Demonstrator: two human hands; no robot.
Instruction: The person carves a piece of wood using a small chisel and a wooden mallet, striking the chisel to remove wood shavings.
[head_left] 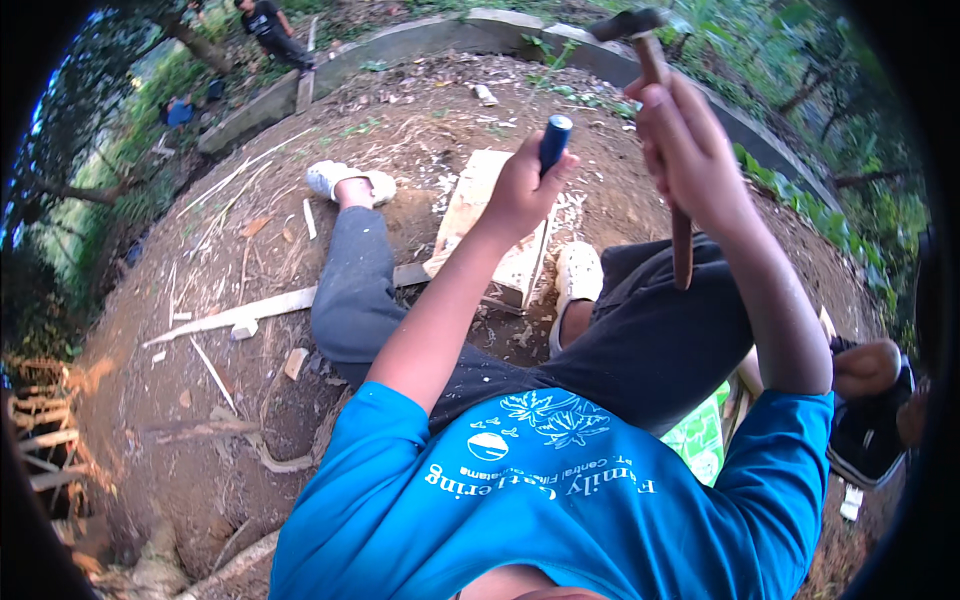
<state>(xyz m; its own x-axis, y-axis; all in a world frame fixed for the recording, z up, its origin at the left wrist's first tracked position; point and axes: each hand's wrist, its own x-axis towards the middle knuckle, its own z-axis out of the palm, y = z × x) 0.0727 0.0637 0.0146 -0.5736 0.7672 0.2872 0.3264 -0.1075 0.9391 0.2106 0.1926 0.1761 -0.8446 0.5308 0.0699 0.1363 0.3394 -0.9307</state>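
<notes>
My left hand (522, 192) is closed round the dark blue handle of a chisel (554, 146), whose pale butt end points up; its blade is hidden. Below that hand lies a thick pale wooden block (462, 212) with a cut upper face, between my feet and strewn with shavings. Raised at the upper right, my right hand (688, 150) grips a hammer (682, 250) by its wooden handle. The dark hammer head is up and well apart from the chisel.
My white clogs (578, 272) flank the block. Wood strips (250, 312) and offcuts (295, 363) lie on the dirt at left. Another person's bent leg (866, 368) is close at right, beside a green patterned item (698, 440). A low concrete edge (420, 42) curves behind; a person (268, 30) is beyond.
</notes>
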